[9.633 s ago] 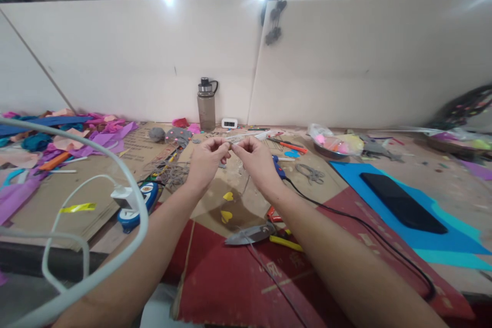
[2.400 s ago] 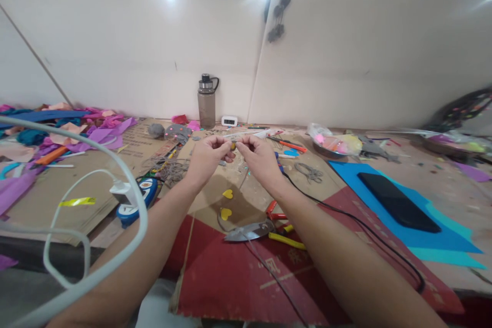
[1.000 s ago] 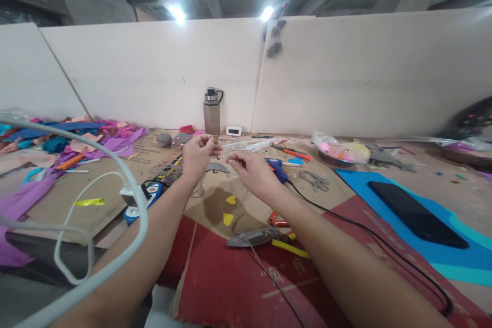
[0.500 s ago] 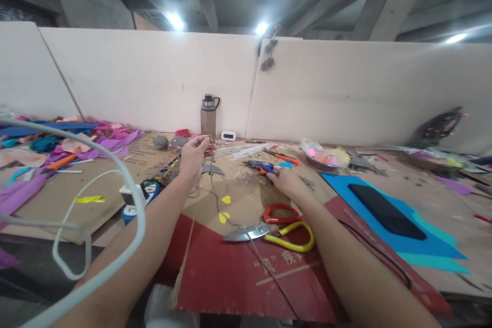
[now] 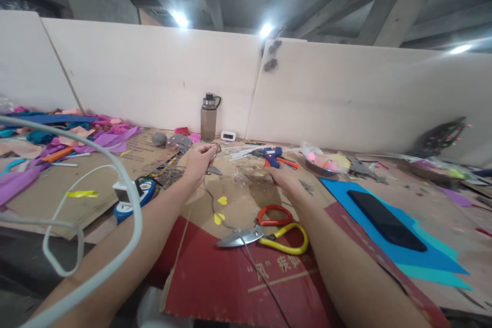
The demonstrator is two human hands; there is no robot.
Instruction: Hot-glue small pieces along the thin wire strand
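My left hand pinches a thin grey-brown cord, which hangs down and runs across the cardboard toward me. In my right hand is a blue glue gun with an orange trigger, raised above the cardboard with its nozzle pointing left. Scissors with one red and one yellow handle lie on the red part of the cardboard, the cord passing over their blades. Small yellow paper hearts lie beside the cord.
A water bottle and a small white clock stand at the back. On the right, a black phone rests on blue sheets. A white cable loops over my left forearm. Coloured scraps lie at left.
My right hand has lifted the glue gun off the cardboard. My left hand, still pinching the cord, has moved slightly right and lower in view.
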